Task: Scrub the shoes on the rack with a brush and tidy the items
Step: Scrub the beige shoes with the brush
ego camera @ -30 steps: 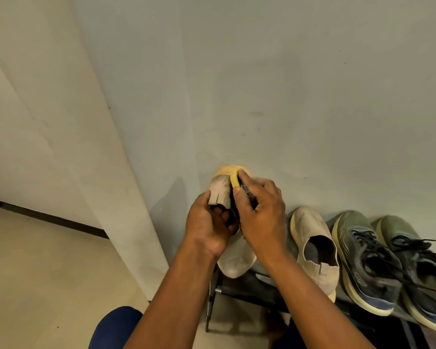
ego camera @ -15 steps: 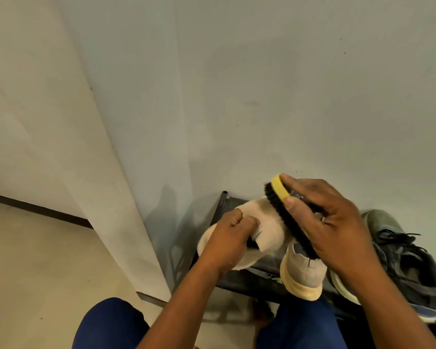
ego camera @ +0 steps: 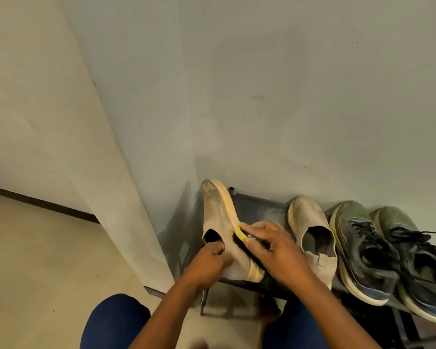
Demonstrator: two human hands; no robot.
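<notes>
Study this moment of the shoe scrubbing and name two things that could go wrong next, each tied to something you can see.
1. The left hand grips the beige shoe only near its opening, tilted on its side at the rack edge; brush pressure from the right hand might twist it loose onto the floor.
2. The matching beige shoe sits close beside the right hand; a wide stroke could knock it out of line.
</notes>
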